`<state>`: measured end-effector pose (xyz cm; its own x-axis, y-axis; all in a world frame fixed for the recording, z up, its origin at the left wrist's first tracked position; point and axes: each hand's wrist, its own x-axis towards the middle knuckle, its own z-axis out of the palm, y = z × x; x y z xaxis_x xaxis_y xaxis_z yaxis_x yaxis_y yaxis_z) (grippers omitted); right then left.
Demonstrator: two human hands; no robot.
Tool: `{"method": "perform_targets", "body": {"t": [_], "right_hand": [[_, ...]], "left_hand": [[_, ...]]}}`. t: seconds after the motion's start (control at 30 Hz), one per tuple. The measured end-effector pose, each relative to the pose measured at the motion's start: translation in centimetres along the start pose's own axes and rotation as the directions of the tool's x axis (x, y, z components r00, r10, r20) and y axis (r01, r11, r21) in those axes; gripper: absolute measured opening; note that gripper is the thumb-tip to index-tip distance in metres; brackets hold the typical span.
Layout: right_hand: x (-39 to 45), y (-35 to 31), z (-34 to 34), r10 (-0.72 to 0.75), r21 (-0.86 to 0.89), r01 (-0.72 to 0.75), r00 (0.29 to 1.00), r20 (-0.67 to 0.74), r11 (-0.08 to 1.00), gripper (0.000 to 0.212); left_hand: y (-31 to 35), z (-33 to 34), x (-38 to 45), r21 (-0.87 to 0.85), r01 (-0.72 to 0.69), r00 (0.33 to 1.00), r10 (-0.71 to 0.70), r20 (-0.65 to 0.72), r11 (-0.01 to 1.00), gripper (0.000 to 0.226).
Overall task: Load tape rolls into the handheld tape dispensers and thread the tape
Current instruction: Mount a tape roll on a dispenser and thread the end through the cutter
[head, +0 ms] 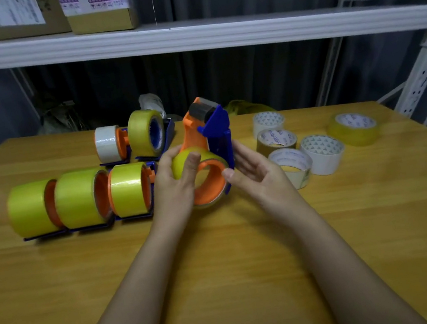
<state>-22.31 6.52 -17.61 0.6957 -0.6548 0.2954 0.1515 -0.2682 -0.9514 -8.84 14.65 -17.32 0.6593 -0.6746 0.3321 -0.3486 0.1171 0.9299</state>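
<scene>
On the left of the wooden worktop (83, 270) stand five loaded orange-and-blue dispensers (82, 199), three in a near row and two behind. At centre, the left hand (178, 176) curls over the yellow translucent tape roll (186, 161) seated on the orange hub of the orange-and-blue handheld dispenser (206, 146), whose long axis runs away from the person. The right hand (253, 166), fingers straight, touches its blue side plate and hub rim. Threading appears outstanding. Five loose rolls (322, 154) lie to the right.
</scene>
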Motion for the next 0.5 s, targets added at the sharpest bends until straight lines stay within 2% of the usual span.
{"method": "perform_targets", "body": {"t": [0.1, 0.13, 0.17, 0.2, 0.23, 0.3, 0.37, 0.5], "right_hand": [[0.1, 0.6, 0.3, -0.018, -0.097, 0.019, 1.0, 0.007, 0.995, 0.07], [0.2, 0.9, 0.3, -0.026, -0.133, 0.025, 1.0, -0.012, 0.991, 0.074], [0.3, 1.3, 0.2, -0.034, -0.175, 0.026, 0.999, -0.04, 0.984, 0.078], [0.5, 1.7, 0.1, -0.039, -0.223, 0.023, 0.997, -0.068, 0.975, 0.083], [0.5, 1.9, 0.0, -0.045, -0.266, 0.02, 0.995, -0.09, 0.964, 0.088], [0.6, 2.1, -0.2, -0.042, -0.317, 0.002, 0.992, -0.118, 0.949, 0.093], [0.5, 2.1, -0.4, -0.01, -0.287, -0.025, 0.993, -0.121, 0.958, 0.094], [0.6, 1.3, -0.5, 0.08, -0.074, -0.086, 0.993, -0.085, 0.994, 0.085]], "left_hand": [[-0.4, 0.2, 0.0, -0.038, 0.083, 0.99, -0.078, 0.119, 0.996, 0.085], [-0.4, 0.3, -0.1, -0.124, 0.153, 0.976, -0.13, 0.173, 0.98, 0.077], [-0.4, 0.4, -0.2, -0.233, 0.205, 0.963, -0.153, 0.223, 0.951, 0.061], [-0.4, 0.3, -0.3, -0.32, 0.235, 0.954, -0.155, 0.256, 0.918, 0.042], [-0.2, 0.2, -0.5, -0.351, 0.231, 0.951, -0.135, 0.277, 0.907, 0.033], [-0.1, 0.2, -0.5, -0.335, 0.226, 0.943, -0.119, 0.312, 0.915, 0.035], [-0.1, 0.3, -0.2, -0.323, 0.211, 0.931, -0.089, 0.353, 0.922, 0.041], [0.3, 0.3, -0.3, -0.334, 0.128, 0.934, 0.0, 0.357, 0.934, 0.054]]}}
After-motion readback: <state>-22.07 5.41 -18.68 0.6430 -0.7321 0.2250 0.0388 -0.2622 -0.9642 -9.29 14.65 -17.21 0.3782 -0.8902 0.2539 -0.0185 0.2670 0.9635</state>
